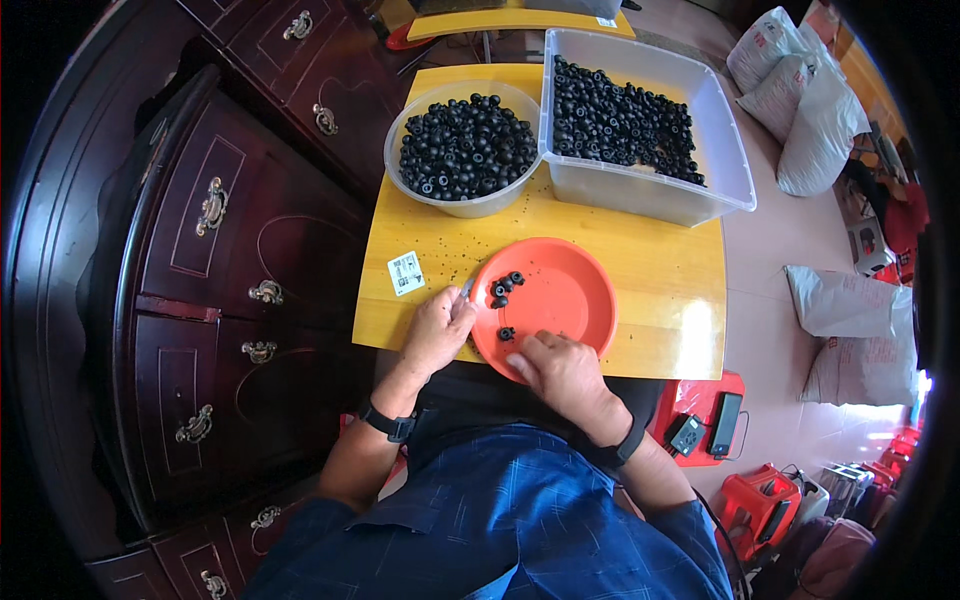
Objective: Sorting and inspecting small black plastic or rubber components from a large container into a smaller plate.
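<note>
Handling a few black pieces in an orange plate, the work seemingly partway through.
They lay toward its left. The left hand was closed on a slim pale object; the right hand had bent fingers, any hold unclear. Beyond, a bowl and a bin on the table held many more, finished or waiting, impossible to tell.

Tall, dark reddish-brown wooden cabinets with ornate metal handles line the left side. A yellow table stands centrally, another yellow table beyond it. On the right, white sacks rest on a pale, pinkish floor catching bright light at the far edge.
</note>
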A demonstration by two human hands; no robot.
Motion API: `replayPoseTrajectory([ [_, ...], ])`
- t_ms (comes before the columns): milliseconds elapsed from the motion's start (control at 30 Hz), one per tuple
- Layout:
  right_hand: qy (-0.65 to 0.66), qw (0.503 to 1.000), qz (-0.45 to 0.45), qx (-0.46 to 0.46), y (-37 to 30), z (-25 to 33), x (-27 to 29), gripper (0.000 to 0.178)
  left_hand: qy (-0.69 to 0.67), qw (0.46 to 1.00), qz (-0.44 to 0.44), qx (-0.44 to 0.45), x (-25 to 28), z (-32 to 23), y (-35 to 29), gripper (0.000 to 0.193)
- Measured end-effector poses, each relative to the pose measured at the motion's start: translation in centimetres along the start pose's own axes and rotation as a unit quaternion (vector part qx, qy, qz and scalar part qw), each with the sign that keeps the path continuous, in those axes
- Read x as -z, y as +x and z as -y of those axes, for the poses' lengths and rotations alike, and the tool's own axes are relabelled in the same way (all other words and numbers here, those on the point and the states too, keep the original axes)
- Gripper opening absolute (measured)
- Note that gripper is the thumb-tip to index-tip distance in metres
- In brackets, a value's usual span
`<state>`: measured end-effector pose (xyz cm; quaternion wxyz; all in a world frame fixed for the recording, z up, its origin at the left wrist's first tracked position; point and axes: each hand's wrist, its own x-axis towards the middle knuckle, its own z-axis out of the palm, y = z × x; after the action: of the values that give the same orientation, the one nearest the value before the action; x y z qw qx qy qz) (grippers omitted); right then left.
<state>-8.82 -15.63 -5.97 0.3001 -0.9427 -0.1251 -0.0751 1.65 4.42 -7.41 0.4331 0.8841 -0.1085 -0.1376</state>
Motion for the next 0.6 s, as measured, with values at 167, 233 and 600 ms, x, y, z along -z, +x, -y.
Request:
replayPoseTrajectory([
  [167, 0.246, 0.961, -0.054, -0.117, 0.7, -0.9, 1.2, 0.023, 0.008, 1.0, -0.002, -0.005, 0.0, 0.4, -0.1, 0.028],
  [233, 0.501, 0.828, -0.068, -0.243, 0.8, -1.4, 1.5, 0.031, 0.002, 1.0, -0.002, -0.006, -0.1, 0.6, -0.1, 0.028],
  [600, 0.815, 0.468, -0.09, -0.33, 0.1, -2.1, 3.1, 0.024, -0.055, 0.998, 0.018, 0.003, 0.2, 0.3, -0.5, 0.02],
])
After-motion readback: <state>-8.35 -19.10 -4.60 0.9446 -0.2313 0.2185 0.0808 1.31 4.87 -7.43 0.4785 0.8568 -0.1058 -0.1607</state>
